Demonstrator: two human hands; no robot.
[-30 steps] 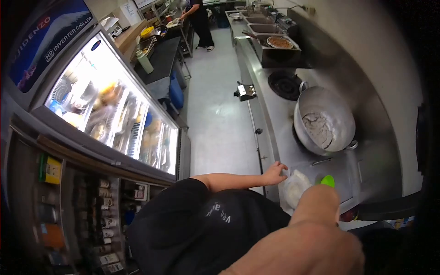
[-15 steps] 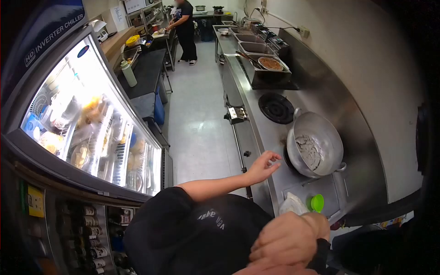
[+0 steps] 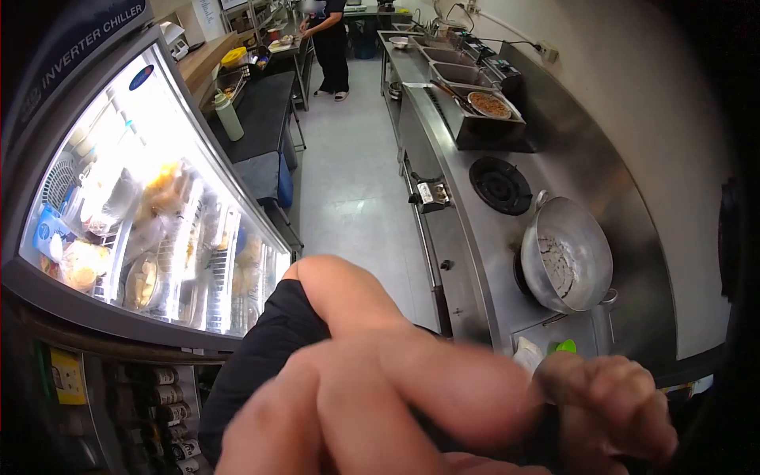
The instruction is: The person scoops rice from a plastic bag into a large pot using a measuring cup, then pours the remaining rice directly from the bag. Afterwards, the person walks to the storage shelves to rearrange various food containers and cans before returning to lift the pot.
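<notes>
My left hand (image 3: 356, 404) is raised very close to the camera, large and blurred, fingers apart with nothing visible in them. Lower right, my right hand (image 3: 621, 392) is also near the lens, its fingers curled in; whatever they may hold is hidden. Beyond the hands a large two-handled metal wok (image 3: 586, 253) stands on the steel counter, dark and pale residue on its bottom. A bright green cup (image 3: 565, 347) and a white cloth or bag (image 3: 528, 353), both partly covered by my right hand, are nearest to it.
A lit glass-front chiller (image 3: 150, 229) full of bagged food stands at left. Along the right run a bare black burner (image 3: 500, 185), steel basins (image 3: 463, 73) and a plate of brown food (image 3: 490, 105). Another person (image 3: 331, 51) works at the far left counter.
My left hand has come from beside the wok up to the camera. My right hand has shifted right. The view has tilted slightly, moving the wok rightward in the picture.
</notes>
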